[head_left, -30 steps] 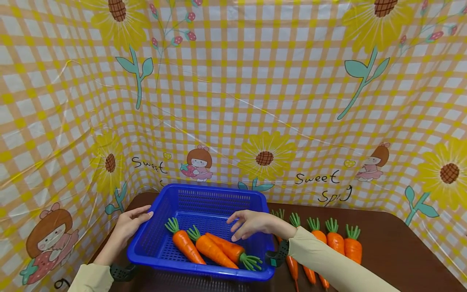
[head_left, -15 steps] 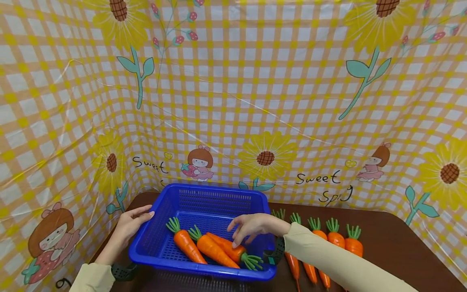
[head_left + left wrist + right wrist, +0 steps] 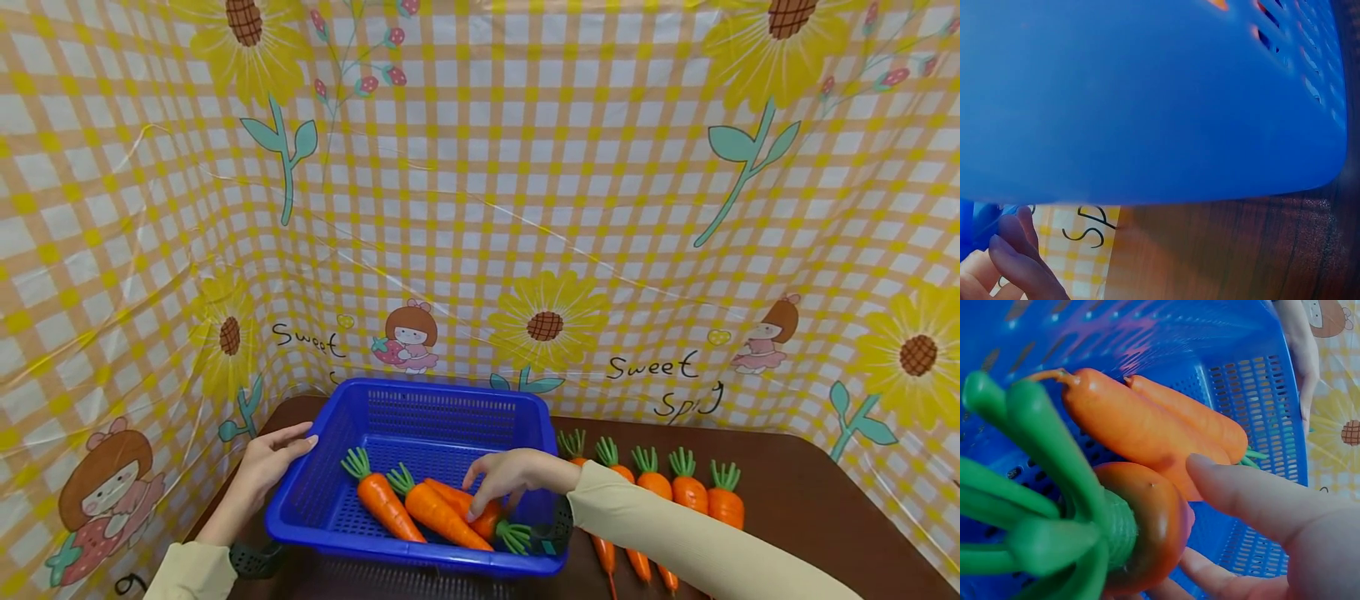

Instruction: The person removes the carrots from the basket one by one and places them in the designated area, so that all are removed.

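Observation:
A blue plastic basket (image 3: pixel 315 540) holds three orange carrots with green tops. My left hand (image 3: pixel 272 454) grips the basket's left rim; in the left wrist view its fingers (image 3: pixel 1022 269) show below the blue wall. My right hand (image 3: pixel 517 472) is inside the basket, its thumb and fingers curled round the rightmost carrot (image 3: pixel 486 523), whose green top points toward the wristband. In the right wrist view this carrot (image 3: pixel 1154 525) sits between thumb and fingers. A middle carrot (image 3: pixel 442 517) lies beside it, and a left carrot (image 3: pixel 386 504) rests farther over.
On the dark brown table (image 3: pixel 810 500), several more carrots (image 3: pixel 690 492) lie in a row right of the basket, partly hidden by the right sleeve (image 3: pixel 675 533). A checked cloth (image 3: pixel 465 208) with sunflowers hangs behind and at the sides.
My right hand has lowered into the basket, and its fingers have closed in round the rightmost carrot. The left hand stays on the rim.

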`<action>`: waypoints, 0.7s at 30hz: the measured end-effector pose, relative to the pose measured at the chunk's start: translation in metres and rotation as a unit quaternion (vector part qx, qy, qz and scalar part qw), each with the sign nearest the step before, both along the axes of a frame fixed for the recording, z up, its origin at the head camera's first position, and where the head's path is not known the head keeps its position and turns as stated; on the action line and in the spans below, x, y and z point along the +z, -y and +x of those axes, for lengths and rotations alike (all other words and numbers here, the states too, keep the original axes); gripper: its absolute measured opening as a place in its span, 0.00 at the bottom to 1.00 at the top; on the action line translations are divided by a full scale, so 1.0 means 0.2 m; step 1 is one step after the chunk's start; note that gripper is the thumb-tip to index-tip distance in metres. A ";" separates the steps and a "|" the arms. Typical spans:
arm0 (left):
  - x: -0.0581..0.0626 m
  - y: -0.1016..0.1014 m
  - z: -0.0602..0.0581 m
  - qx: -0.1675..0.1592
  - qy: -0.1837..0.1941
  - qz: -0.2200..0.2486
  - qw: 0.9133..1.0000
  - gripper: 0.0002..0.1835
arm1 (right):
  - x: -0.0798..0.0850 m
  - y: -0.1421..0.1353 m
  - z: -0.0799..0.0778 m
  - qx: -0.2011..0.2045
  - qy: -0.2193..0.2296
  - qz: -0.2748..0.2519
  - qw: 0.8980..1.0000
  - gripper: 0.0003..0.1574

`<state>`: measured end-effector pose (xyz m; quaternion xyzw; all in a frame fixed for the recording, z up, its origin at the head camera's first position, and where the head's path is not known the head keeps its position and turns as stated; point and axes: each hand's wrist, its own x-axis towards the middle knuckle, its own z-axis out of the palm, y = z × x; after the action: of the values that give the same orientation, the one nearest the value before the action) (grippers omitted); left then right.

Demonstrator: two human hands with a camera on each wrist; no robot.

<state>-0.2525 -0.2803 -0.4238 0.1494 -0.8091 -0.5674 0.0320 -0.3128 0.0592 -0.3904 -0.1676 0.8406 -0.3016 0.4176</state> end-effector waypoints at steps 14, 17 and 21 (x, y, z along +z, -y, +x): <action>0.00 -0.01 0.00 -0.001 0.000 0.002 1.000 0.33 | -0.02 0.01 -0.01 0.010 -0.009 0.011 1.000 0.21; 0.00 -0.01 0.00 0.001 0.003 0.001 1.000 0.32 | -0.01 0.01 -0.01 0.010 -0.017 0.011 1.000 0.20; 0.00 -0.01 0.00 0.001 0.004 -0.003 1.000 0.31 | 0.00 0.00 0.00 0.006 -0.028 0.011 1.000 0.19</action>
<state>-0.2520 -0.2793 -0.4234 0.1525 -0.8105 -0.5647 0.0297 -0.3120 0.0585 -0.3897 -0.1758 0.8542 -0.2851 0.3977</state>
